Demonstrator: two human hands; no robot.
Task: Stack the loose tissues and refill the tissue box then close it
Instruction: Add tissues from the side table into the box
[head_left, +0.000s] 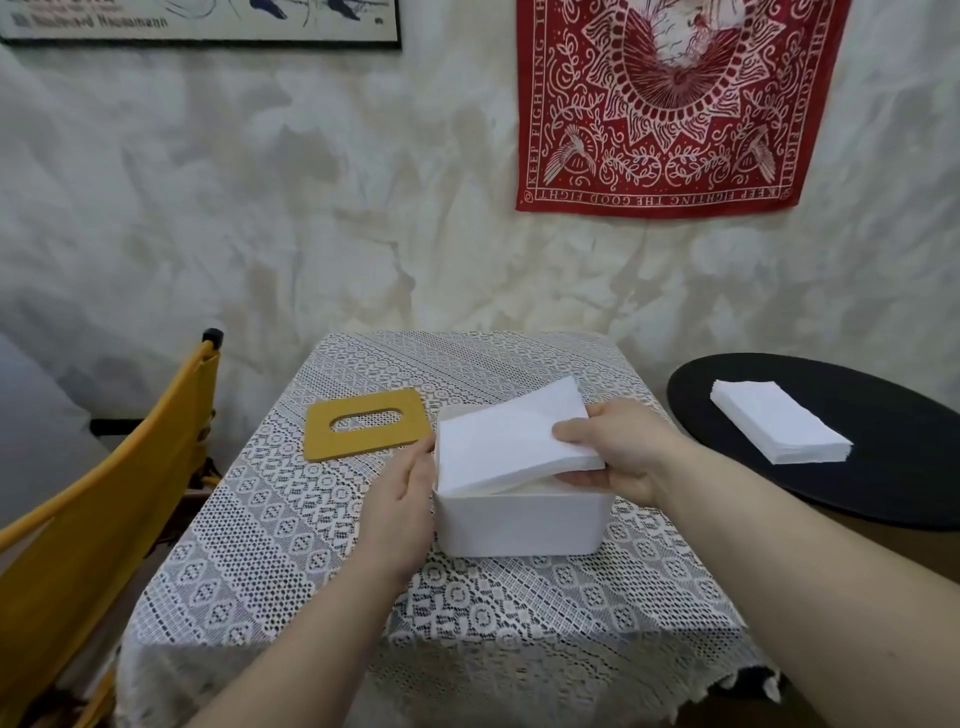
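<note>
Both bare forearms reach forward from the bottom edge and converge toward the middle. The left hand (400, 499) stands on edge, palm turned inward, its fingers (418, 460) straight and pointing forward. The right hand (615, 449) is turned palm-left, thumb lying on top and its fingers (584, 478) curled beneath, pinching. The wrists are roughly level.
</note>
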